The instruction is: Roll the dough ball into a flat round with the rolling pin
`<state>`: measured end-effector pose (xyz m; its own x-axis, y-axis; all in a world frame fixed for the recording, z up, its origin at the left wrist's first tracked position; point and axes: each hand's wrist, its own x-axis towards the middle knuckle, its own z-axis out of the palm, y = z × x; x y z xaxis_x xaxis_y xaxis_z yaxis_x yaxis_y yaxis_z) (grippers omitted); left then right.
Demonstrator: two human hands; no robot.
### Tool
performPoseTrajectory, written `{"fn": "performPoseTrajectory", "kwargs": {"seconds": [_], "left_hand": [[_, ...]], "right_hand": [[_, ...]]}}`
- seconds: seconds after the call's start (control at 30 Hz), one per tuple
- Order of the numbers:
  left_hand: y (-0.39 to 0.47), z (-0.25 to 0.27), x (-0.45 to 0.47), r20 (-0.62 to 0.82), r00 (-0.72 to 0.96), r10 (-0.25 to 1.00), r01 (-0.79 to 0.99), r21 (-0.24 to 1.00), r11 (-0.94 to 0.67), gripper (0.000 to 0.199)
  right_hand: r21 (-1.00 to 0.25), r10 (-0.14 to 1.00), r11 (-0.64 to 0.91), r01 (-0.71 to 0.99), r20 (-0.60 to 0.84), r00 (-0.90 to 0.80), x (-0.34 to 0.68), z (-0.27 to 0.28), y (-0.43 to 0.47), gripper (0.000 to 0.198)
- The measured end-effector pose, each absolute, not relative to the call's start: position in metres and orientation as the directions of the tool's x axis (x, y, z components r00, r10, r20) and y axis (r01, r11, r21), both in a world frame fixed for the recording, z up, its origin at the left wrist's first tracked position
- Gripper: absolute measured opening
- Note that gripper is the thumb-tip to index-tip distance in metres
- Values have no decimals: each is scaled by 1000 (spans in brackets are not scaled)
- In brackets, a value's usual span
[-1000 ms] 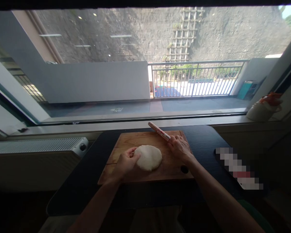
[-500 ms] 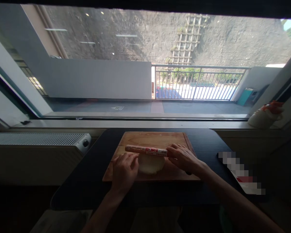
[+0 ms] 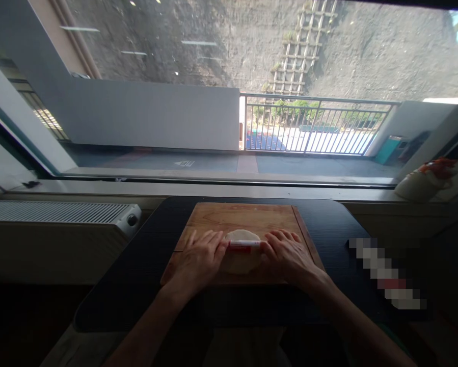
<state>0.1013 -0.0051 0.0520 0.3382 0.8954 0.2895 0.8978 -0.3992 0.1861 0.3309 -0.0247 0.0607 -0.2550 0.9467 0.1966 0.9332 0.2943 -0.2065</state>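
A pale round of dough (image 3: 241, 258) lies on a wooden board (image 3: 244, 218) set on a dark table (image 3: 328, 224). Across the dough rests a thin rolling pin (image 3: 244, 244) with red markings. My left hand (image 3: 201, 255) lies flat on the pin's left end and my right hand (image 3: 286, 253) lies flat on its right end, fingers stretched forward. Both palms press on the pin, which shows only between the hands.
A white radiator (image 3: 60, 214) stands left of the table under the window sill (image 3: 229, 189). A white and orange object (image 3: 423, 183) sits on the sill at the right. A blurred-out flat item (image 3: 385, 275) lies on the table's right side.
My right hand brought the pin from the board's far edge down across the dough. My left hand left the dough's edge and came onto the pin's left end. The view tilted down slightly.
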Motion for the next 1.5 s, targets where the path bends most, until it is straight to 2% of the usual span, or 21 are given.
{"fn": "performPoseTrajectory", "kwargs": {"seconds": [0.17,0.3,0.4,0.57,0.73,0.93,1.1,1.3,1.5], "left_hand": [[-5,39,109,382,285,879,929,115,-351,48],[-19,29,114,409,312,858,928,62,-368,50],[-27,24,115,412,339,846,921,39,-388,54],[-19,29,119,403,302,864,938,35,-344,52],[-29,27,116,385,359,850,925,-22,-380,52],[-24,28,120,392,303,869,945,-3,-328,54],[-35,26,117,373,360,855,926,-34,-375,57],[-27,30,121,379,300,876,944,11,-329,55],[-37,30,117,355,371,858,920,-15,-391,54]], "right_hand": [[-150,940,252,956,274,-205,336,54,-28,39],[-146,920,300,943,305,-245,333,42,-41,40],[-151,905,336,929,325,-275,332,36,-48,45],[-159,914,261,952,359,-190,330,39,-39,46],[-149,886,344,927,379,-268,332,35,-52,46],[-145,905,284,948,368,-214,332,37,-42,47],[-140,895,343,929,349,-278,334,34,-54,49],[-155,914,281,947,344,-215,333,38,-44,48],[-144,896,334,932,355,-266,334,34,-54,53]]}}
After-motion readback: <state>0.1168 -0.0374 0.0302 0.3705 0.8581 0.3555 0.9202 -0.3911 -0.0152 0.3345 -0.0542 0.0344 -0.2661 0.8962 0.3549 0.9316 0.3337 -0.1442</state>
